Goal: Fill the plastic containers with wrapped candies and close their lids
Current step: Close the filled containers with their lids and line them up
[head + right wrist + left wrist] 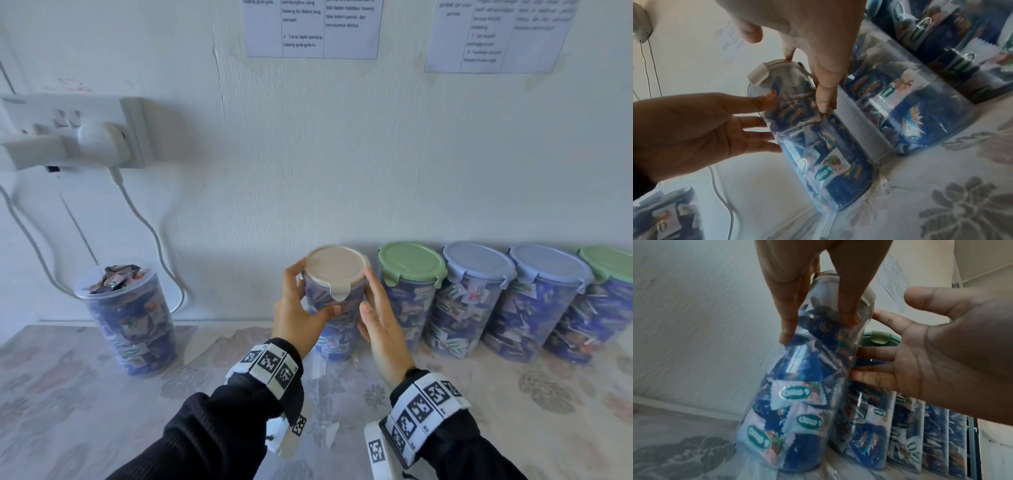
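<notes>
A clear container point(337, 329) packed with blue and white wrapped candies stands on the table by the wall, with a beige lid point(334, 269) on top. My left hand point(305, 301) grips its left side, thumb across the front and fingers behind. My right hand point(375, 308) lies flat against its right side with straight fingers. In the left wrist view my left hand's fingertips point(786, 335) press the container point(797, 402), and the right hand point(920, 361) shows an open palm. In the right wrist view a right hand fingertip point(789, 55) touches the lid's rim point(777, 65).
Several closed containers with green point(411, 263) and blue point(478, 263) lids stand in a row directly to the right. A lidless container point(128, 318) heaped with candies stands at the left. A wall socket point(99, 137) with hanging cables point(150, 236) is behind it. A floral cloth point(479, 394) covers the table.
</notes>
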{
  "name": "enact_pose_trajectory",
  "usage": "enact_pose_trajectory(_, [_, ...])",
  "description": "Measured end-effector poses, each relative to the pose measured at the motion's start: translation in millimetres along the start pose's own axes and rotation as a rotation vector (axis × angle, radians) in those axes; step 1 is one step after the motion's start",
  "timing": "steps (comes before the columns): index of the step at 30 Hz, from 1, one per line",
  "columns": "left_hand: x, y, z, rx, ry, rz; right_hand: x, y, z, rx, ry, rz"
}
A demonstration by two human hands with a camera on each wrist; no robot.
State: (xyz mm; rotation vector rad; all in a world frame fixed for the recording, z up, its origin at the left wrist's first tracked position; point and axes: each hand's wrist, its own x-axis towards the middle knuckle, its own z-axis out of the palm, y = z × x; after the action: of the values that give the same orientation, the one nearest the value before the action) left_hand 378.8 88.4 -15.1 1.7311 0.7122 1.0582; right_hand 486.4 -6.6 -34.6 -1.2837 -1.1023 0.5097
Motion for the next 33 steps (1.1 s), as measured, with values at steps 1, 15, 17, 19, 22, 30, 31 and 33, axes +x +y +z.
enact_pose_trajectory(1, [0.2, -0.3, 0.6, -0.002, 0.001, 0.0, 0.8, 0.7, 0.7, -0.005, -0.002, -0.003])
enact_pose_trajectory(15, [2.9, 2.3, -11.4, 0.062, -0.16, -0.055, -4.0, -3.9, 17.7, -0.111, 0.196, -0.145])
enact_pose_trajectory(17, [-1.8, 5.4, -23.1, 0.065, -0.142, -0.068, -13.1, -12.8, 32.4, -0.174, 0.317, -0.234])
enact_pose_trajectory(19, [-7.4, 6.5, -40.4, 0.08, -0.018, -0.038, -19.1, -21.1, 51.3, -0.177, 0.326, -0.308])
enact_pose_trajectory(22, [-16.8, 7.2, -75.6, 0.157, 0.245, 0.066, -15.9, -28.8, 85.9, -0.155, 0.235, -0.336])
enact_pose_trajectory(30, [-18.5, -11.3, -197.2, 0.344, 0.797, -0.06, 35.1, -30.4, 202.9, -0.08, -0.12, -0.079])
enact_pose_trajectory(31, [-16.3, -16.6, -211.7, 0.338, 0.763, -0.079, 44.1, -30.1, 216.5, -0.08, -0.172, -0.054])
enact_pose_trajectory(33, [-10.3, -23.4, -236.8, 0.311, 0.633, -0.137, 60.8, -28.6, 241.5, -0.062, -0.271, -0.038])
